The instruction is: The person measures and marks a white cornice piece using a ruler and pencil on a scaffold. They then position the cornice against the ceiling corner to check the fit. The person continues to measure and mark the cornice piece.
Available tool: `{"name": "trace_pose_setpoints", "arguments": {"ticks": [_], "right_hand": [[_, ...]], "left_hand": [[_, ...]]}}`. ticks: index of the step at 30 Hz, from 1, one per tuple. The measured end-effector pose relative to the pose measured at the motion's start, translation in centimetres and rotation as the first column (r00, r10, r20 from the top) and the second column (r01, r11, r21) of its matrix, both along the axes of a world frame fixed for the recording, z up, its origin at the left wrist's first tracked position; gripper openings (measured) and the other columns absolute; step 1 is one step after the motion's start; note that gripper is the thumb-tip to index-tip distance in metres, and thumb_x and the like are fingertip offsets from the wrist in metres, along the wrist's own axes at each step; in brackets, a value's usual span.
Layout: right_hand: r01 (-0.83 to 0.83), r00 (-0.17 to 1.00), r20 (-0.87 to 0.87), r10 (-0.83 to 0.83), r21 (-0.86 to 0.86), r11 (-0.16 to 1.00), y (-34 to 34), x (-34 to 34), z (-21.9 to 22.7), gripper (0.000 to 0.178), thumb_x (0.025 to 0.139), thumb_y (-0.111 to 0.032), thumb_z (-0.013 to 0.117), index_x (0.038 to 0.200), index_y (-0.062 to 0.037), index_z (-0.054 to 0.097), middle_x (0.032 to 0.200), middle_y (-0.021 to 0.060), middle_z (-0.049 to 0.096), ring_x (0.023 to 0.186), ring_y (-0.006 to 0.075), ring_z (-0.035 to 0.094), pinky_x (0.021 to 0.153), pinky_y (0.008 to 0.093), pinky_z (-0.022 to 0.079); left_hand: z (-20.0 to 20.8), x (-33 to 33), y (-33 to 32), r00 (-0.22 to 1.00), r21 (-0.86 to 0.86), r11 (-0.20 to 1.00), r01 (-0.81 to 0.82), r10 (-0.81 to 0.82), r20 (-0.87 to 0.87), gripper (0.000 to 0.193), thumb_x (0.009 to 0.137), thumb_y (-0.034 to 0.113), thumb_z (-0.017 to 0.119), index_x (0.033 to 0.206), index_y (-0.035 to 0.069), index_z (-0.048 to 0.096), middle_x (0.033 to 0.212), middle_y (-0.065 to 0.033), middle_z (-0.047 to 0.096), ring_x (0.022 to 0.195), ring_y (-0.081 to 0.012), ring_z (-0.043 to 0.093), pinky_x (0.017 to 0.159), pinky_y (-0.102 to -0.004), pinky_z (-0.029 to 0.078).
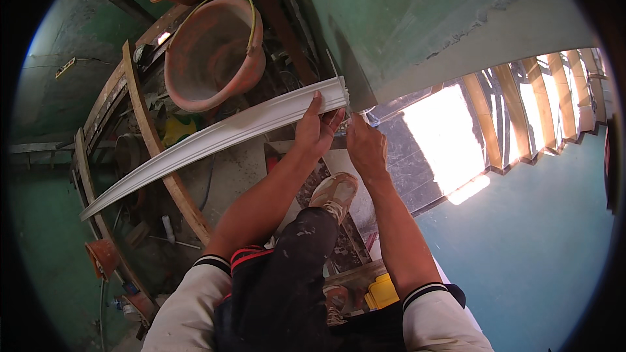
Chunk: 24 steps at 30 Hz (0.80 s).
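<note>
A long white moulding strip (215, 135) with ridged edges runs from the far left to the middle of the view. Near its right end my left hand (314, 130) grips it, thumb on the ridged face and fingers curled beneath. My right hand (366, 148) is closed right beside that jagged cut end. What its fingers hold is hidden; a thin, dark, upright line shows just above the moulding's end. My raised leg (301, 241) and its dusty shoe (335, 194) are below the hands.
Beyond the moulding hangs or stands an orange bucket (186, 68) with a yellow-green handle. Wooden planks (147, 101) cross the left side, under the moulding. A green wall (417, 13) rises close ahead. Sunlit stairs (515, 114) lie right; something yellow (382, 291) sits below.
</note>
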State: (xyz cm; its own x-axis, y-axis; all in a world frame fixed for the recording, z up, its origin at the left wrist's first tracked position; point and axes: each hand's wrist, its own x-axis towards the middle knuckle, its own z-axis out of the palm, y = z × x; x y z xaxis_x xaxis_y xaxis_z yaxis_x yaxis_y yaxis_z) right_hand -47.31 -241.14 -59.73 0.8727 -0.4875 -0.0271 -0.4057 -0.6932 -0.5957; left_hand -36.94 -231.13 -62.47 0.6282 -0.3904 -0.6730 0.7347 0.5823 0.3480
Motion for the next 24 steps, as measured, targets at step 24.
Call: {"name": "trace_pose_setpoints", "arguments": {"ticks": [24], "right_hand": [[0.009,0.999,0.038,-0.009,-0.014,1.000,0.4,-0.2,-0.9,0.025,0.102,-0.020,0.057,0.123,-0.0074,0.064,0.091,0.0236,0.074,0.080,0.0467,0.072,0.069,0.0576,0.058]], "left_hand": [[0.2,0.4,-0.1,1.000,0.036,0.999,-0.008,0.009,-0.024,0.030,0.106,0.025,0.065,0.131,0.010,0.059,0.122,-0.0093,0.066,0.109,-0.0249,0.068,0.089,-0.0384,0.062]]}}
